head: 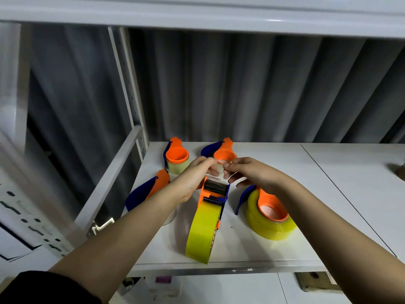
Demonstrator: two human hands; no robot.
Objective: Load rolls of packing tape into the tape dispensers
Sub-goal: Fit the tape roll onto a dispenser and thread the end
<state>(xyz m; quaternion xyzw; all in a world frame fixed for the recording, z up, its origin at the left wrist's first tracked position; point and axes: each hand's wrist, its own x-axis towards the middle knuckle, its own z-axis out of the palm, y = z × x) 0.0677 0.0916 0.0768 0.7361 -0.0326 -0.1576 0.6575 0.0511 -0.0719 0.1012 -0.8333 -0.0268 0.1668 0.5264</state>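
**Yellow roll seated, tape end being threaded**

Yellow tape roll (202, 231) sits in the centre dispenser (215, 189) on the shelf (306, 172). Left hand (192, 178) and right hand (247, 172) pinch its tape end. Left dispenser (146, 189) looks unloaded.

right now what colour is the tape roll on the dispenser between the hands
Yellow-green, semi-transparent, on the tape roll in the orange-and-blue dispenser; the head view shows it best.

On the shelf (252, 249), one dispenser (215, 190) stands centre, another (266, 212) right (two behind).
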